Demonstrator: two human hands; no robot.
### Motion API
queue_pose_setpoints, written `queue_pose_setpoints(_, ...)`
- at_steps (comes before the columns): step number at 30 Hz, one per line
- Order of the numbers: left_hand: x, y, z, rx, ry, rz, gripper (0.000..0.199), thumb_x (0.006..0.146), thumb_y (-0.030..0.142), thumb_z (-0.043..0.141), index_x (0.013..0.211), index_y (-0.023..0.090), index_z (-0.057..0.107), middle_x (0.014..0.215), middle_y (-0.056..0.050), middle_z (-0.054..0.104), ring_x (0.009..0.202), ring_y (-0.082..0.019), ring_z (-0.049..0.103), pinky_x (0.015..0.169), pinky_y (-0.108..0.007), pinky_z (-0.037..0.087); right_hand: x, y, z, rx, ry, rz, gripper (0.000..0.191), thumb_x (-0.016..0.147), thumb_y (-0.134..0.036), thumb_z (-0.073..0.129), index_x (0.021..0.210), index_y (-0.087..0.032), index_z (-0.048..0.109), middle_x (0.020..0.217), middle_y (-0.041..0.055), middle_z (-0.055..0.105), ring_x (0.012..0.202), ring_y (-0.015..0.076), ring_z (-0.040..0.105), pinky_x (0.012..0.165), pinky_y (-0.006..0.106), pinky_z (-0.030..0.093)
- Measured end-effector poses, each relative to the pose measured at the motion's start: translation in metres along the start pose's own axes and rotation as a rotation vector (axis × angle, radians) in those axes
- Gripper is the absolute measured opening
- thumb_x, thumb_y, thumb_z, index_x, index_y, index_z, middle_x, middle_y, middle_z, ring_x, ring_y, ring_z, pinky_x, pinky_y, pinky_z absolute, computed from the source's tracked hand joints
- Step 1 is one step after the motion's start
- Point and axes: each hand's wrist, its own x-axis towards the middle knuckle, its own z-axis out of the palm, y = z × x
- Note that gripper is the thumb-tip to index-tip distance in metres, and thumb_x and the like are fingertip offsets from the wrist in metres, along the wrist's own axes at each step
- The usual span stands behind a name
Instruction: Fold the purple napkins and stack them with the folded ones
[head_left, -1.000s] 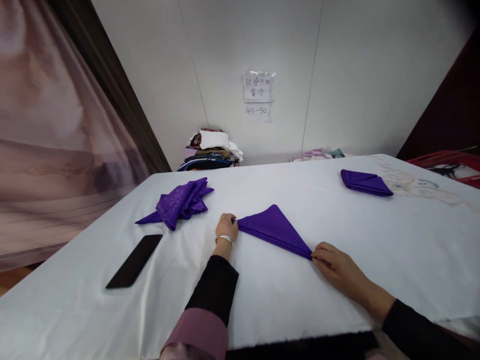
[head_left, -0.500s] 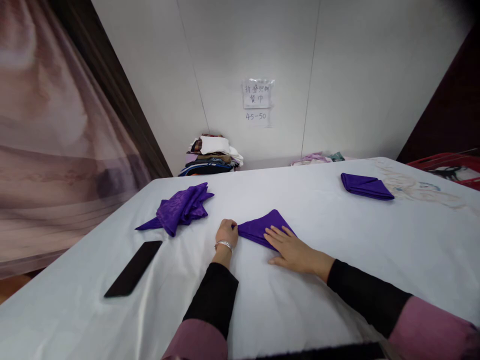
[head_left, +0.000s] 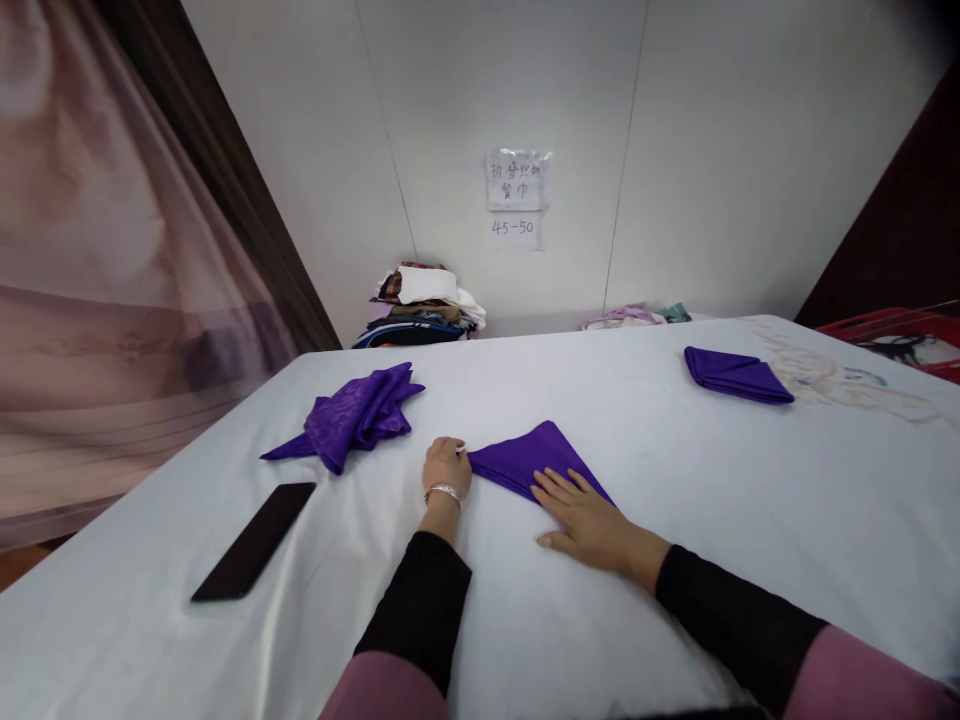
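A purple cloth napkin [head_left: 536,455], folded into a pointed triangular shape, lies on the white tablecloth in front of me. Its narrow left tip is pinched in my left hand [head_left: 447,470], which wears a silver bracelet; the fingertips are partly hidden. My right hand [head_left: 581,515] lies flat with fingers spread on the napkin's lower right part. Further left rests a loosely bunched purple napkin [head_left: 360,412] with several points. At the right is a flat folded purple napkin [head_left: 735,377].
A dark flat phone-like slab [head_left: 255,542] lies on the tablecloth [head_left: 570,640] at the left. Behind the table's far edge stands a pile of folded clothes [head_left: 424,305], with more fabric [head_left: 634,316] to its right. A curtain [head_left: 127,280] hangs at the left.
My left hand has shifted slightly left with the napkin's tip. More of the napkin's right edge shows beside my right hand. The view has shifted a little.
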Motion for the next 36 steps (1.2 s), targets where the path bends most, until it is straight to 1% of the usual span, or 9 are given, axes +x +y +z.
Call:
queue_pose_setpoints(2,-0.002,0.006,-0.002,0.017,0.009,0.047,0.024,0.081,0.015,0.046,0.096,0.019,0.064,0.114,-0.009,0.059,0.110,-0.025,0.049,0.094,-0.039,0.039,0.000,0.001,0.001,0.001,0.004,0.000,0.069,0.086,-0.060,0.029,0.142,-0.021,0.019,0.149,0.0098,0.015,0.136,0.0244,0.009,0.108,0.045,0.004)
queue_pose_setpoints(5,-0.015,0.025,-0.002,0.035,-0.001,0.158,0.025,0.085,0.020,0.044,0.102,0.024,0.062,0.122,-0.005,0.057,0.123,-0.025,0.039,0.106,-0.046,0.022,-0.001,0.002,0.003,0.005,0.020,-0.004,0.067,0.087,-0.059,0.031,0.142,-0.023,0.020,0.149,0.0091,0.016,0.136,0.0248,0.010,0.108,0.046,0.005)
queue_pose_setpoints(8,-0.035,0.048,0.002,0.057,-0.072,0.415,0.029,0.087,0.030,0.042,0.111,0.025,0.058,0.128,-0.003,0.053,0.129,-0.024,0.032,0.109,-0.051,0.009,0.000,0.003,0.005,-0.009,0.017,-0.004,0.068,0.086,-0.060,0.031,0.142,-0.022,0.020,0.148,0.0098,0.017,0.136,0.0258,0.009,0.108,0.047,0.004)
queue_pose_setpoints(11,-0.053,0.063,0.007,0.084,-0.165,0.680,0.039,0.091,0.037,0.033,0.122,0.021,0.051,0.136,-0.004,0.045,0.132,-0.023,0.025,0.109,-0.052,0.010,0.000,0.003,0.005,-0.019,0.014,-0.018,0.068,0.086,-0.060,0.030,0.142,-0.023,0.021,0.148,0.0087,0.021,0.136,0.0258,0.008,0.108,0.048,0.003)
queue_pose_setpoints(13,-0.058,0.065,0.009,0.099,-0.208,0.723,0.043,0.092,0.039,0.028,0.125,0.020,0.047,0.139,-0.005,0.041,0.133,-0.022,0.023,0.110,-0.050,0.012,0.001,0.003,0.005,-0.018,0.020,-0.031,0.066,0.086,-0.060,0.030,0.141,-0.025,0.022,0.148,0.0070,0.022,0.136,0.0255,0.008,0.108,0.049,0.004)
queue_pose_setpoints(25,-0.052,0.039,0.009,0.200,-0.331,0.475,0.069,0.086,0.060,0.021,0.134,0.014,0.036,0.144,-0.011,0.031,0.135,-0.025,0.019,0.109,-0.047,0.014,0.001,0.005,0.007,-0.003,0.005,-0.009,0.069,0.086,-0.062,0.029,0.142,-0.024,0.018,0.149,0.0087,0.015,0.136,0.0246,0.008,0.108,0.047,0.004)
queue_pose_setpoints(29,-0.047,0.031,0.007,0.223,-0.346,0.375,0.075,0.084,0.064,0.018,0.136,0.012,0.032,0.146,-0.010,0.027,0.135,-0.025,0.016,0.110,-0.044,0.014,0.001,0.005,0.007,0.024,0.007,-0.003,0.069,0.085,-0.062,0.029,0.142,-0.024,0.019,0.149,0.0070,0.016,0.136,0.0248,0.008,0.108,0.047,0.003)
queue_pose_setpoints(33,-0.039,0.023,0.001,0.277,-0.377,0.227,0.077,0.083,0.065,0.016,0.138,0.012,0.027,0.147,-0.011,0.022,0.136,-0.026,0.013,0.109,-0.048,0.011,0.000,0.003,0.005,0.026,0.006,0.003,0.072,0.085,-0.064,0.027,0.142,-0.021,0.021,0.149,0.0084,0.014,0.137,0.0245,0.007,0.108,0.046,0.002)
queue_pose_setpoints(36,-0.035,0.020,-0.001,0.298,-0.393,0.178,0.076,0.084,0.064,0.015,0.140,0.014,0.024,0.148,-0.009,0.019,0.137,-0.025,0.011,0.109,-0.048,0.010,0.001,0.002,0.004,0.030,0.015,0.002,0.072,0.085,-0.064,0.027,0.142,-0.021,0.021,0.149,0.0086,0.015,0.136,0.0242,0.008,0.108,0.045,0.003)
